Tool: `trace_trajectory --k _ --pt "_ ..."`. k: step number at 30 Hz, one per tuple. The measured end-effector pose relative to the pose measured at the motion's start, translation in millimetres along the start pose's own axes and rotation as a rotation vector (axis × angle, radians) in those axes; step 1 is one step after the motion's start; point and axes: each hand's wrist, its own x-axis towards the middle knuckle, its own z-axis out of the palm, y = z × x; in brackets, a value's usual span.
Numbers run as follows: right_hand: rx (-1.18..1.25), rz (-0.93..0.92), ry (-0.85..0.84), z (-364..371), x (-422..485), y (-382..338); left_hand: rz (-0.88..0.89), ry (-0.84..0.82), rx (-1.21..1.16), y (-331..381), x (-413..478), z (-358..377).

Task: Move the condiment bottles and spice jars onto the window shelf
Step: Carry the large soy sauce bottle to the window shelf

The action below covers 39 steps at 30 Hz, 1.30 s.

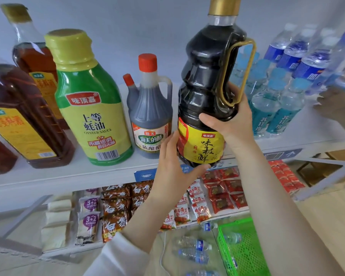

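Observation:
A large dark soy sauce bottle (209,80) with a gold cap and a yellow label is held upright just above the front edge of the white shelf (68,174). My right hand (231,120) grips its body below the gold handle. My left hand (173,162) cups the bottle's base from the left and below. On the shelf to the left stand a red-capped vinegar bottle (149,108), a green and yellow oyster sauce bottle (88,100) and amber oil bottles (24,108).
Blue-labelled water bottles (283,82) crowd the shelf's right side. Another person's hand (335,108) reaches in at the right edge. Snack packets (167,204) fill the lower shelf. A green basket (245,248) and loose water bottles lie on the floor.

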Motion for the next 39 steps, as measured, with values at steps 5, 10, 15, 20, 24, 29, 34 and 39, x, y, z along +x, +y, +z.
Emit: trace_trajectory --k 5,10,15,20,24,29,34,39 --pt "0.019 0.05 0.043 -5.3 -37.3 -23.3 -0.033 -0.135 -0.085 -0.7 -10.3 -5.4" --pt "0.082 0.115 0.088 3.1 -85.7 -54.9 0.023 -0.296 -0.191 -2.3 -35.2 -27.0" --pt "0.147 0.182 0.149 18.5 -133.1 -78.3 0.09 -0.37 -0.2 -7.6 -75.2 -58.8" --pt "0.187 0.266 0.112 36.4 -174.6 -92.5 0.03 -0.339 -0.203 -7.4 -127.3 -83.4" --pt "0.207 0.33 0.025 54.4 -205.7 -99.5 -0.089 -0.304 -0.254 -10.4 -173.9 -100.9" --pt "0.251 0.387 -0.102 84.0 -238.0 -115.1 -0.15 -0.285 -0.269 -16.9 -227.5 -133.8" --pt "0.301 0.41 -0.266 137.2 -269.5 -137.8 -0.216 -0.144 -0.239 -22.9 -278.2 -185.7" --pt "0.326 0.396 -0.458 215.3 -304.4 -176.2 -0.268 -0.005 -0.218 -32.5 -331.3 -261.4"
